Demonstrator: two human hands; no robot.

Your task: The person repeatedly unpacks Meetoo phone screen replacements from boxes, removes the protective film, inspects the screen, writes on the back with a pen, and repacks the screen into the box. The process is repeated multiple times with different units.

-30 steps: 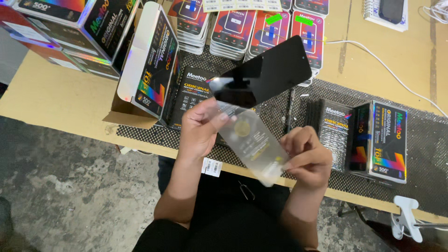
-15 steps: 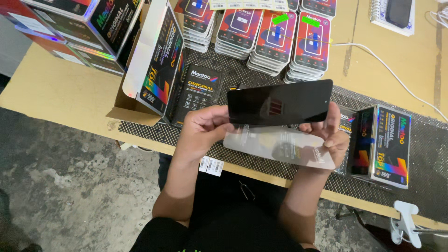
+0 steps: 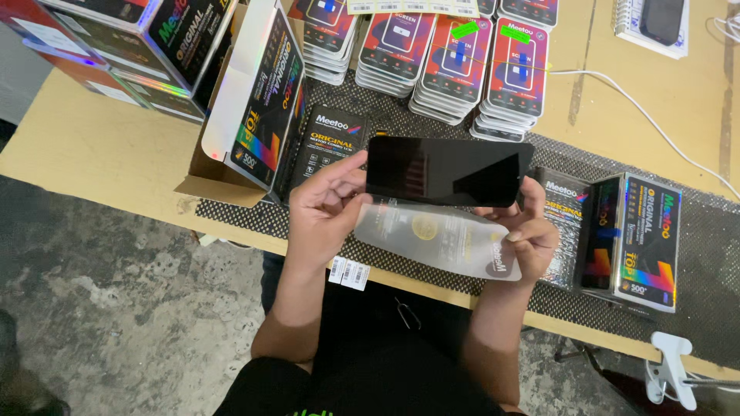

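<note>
A black glossy phone screen panel (image 3: pixel 447 171) is held level above the table edge, long side across. My left hand (image 3: pixel 324 208) pinches its left end with thumb and fingers. My right hand (image 3: pixel 532 231) holds its right end. A clear plastic sleeve (image 3: pixel 439 237) with a round yellow mark hangs just under the panel, held between both hands along with it. The panel's face reflects the room.
Black boxes with rainbow print stand at the right (image 3: pixel 640 239) and left (image 3: pixel 262 100). Stacks of red flat packs (image 3: pixel 455 62) line the back of the wooden table (image 3: pixel 100 154). A dark mesh mat (image 3: pixel 709 308), a white cable (image 3: pixel 647 115) and a white clamp (image 3: pixel 671 370) lie nearby.
The panel has turned from a tilted diagonal to level and dropped slightly. The clear sleeve swung from pointing down-right to lying flat beneath the panel. Both hands spread to its ends.
</note>
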